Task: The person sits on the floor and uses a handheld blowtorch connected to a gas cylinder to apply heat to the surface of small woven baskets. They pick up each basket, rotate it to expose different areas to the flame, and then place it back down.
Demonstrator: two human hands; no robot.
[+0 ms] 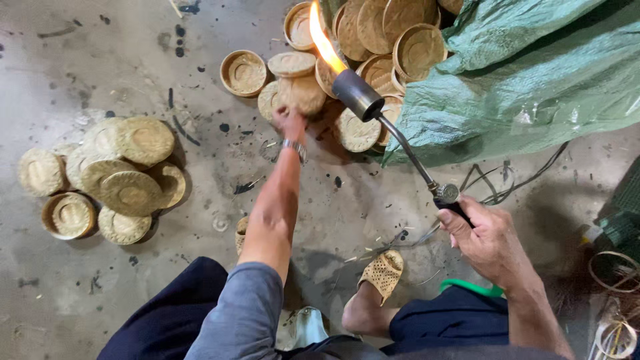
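Note:
My left hand (289, 120) reaches far forward and grips a round woven basket lid (301, 93) at the near edge of a heap of woven baskets (373, 40). A watch band circles that wrist. My right hand (485, 237) holds the black handle of a gas torch (400, 137). Its metal nozzle (357, 93) points up and away, and an orange flame (323, 40) burns from it just right of the held lid.
A second pile of woven lids and baskets (110, 177) lies on the concrete floor (200, 220) at left. A green tarp sack (527, 73) spills baskets at upper right. Cables (507, 183) run behind the torch. My sandalled foot (381, 273) rests below. Wire rings (613, 273) lie at right.

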